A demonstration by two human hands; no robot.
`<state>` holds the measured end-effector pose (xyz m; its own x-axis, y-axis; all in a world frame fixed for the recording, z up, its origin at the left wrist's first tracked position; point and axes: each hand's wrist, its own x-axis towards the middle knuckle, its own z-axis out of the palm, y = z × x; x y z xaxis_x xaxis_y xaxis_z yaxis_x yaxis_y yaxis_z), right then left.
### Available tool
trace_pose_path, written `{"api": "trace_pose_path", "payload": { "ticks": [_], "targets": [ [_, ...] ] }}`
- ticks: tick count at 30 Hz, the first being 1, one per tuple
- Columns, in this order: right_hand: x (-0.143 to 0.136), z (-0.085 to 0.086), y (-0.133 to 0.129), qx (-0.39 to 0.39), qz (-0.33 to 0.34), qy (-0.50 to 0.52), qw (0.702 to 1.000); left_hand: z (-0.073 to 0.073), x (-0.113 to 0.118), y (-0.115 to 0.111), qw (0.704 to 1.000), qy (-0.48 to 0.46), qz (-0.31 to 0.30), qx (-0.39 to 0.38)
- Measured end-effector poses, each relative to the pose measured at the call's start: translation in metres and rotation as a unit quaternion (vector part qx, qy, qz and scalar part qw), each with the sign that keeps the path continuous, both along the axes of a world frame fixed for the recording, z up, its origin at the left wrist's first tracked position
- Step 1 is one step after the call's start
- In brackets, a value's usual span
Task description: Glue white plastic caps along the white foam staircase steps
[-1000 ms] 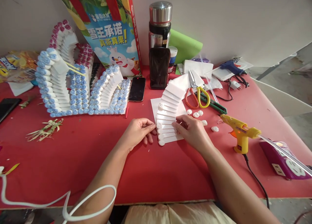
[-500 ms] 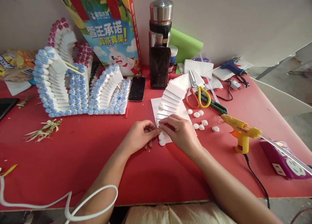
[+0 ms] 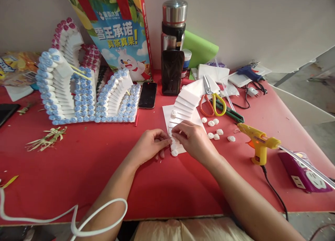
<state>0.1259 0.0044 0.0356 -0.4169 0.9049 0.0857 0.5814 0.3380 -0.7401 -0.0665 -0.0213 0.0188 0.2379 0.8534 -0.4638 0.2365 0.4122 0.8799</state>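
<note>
Red table (image 3: 104,178) carries everything. Bag (image 3: 115,21) stands at its back edge, left of the middle. Blue-and-white model (image 3: 82,101) sits in front of the bag, toward the back left corner; maroon-topped one (image 3: 90,57) behind it. Thermos (image 3: 175,15) upright at the back edge, near the middle, standing phone (image 3: 172,73) in front of it.

White fan (image 3: 186,100), overlapping blocks in a curve, lies right of the table's middle over a white sheet (image 3: 167,112); near end points to the front edge. Left hand (image 3: 149,146): fingers curled, thumb tip at the fan's left side, near end. Right hand (image 3: 195,143): lies over the fan, thumb and fingers drawn in at that same spot. Contact hidden; can't tell if either pinches anything.

Power box (image 3: 305,171) by the right edge. Lit glue gun (image 3: 258,143) left of it. Scissors (image 3: 207,84) beside the fan's far end. Flat phone (image 3: 148,95) right of the blue-and-white model. Smallest: seven loose rosettes (image 3: 216,137), between right hand and glue gun.
</note>
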Motion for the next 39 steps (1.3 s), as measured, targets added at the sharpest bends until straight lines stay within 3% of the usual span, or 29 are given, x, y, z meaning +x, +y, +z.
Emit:
{"api": "trace_pose_path", "payload": {
  "ticks": [5,13,29,39],
  "targets": [
    [0.009,0.000,0.000,0.002,0.026,0.009,1.000,0.000,-0.005,0.002,0.999,-0.001,0.044,0.029],
    [0.009,0.012,-0.003,0.085,0.111,-0.096,0.986,-0.001,0.002,0.003,0.998,-0.020,0.051,0.022],
    [0.008,-0.003,-0.001,0.120,0.123,-0.106,0.979,0.000,0.006,0.004,0.996,-0.033,0.080,0.018],
    [0.009,-0.003,0.003,0.093,0.128,-0.084,0.984,0.006,0.006,0.000,0.999,-0.024,0.047,0.010]
  ]
}}
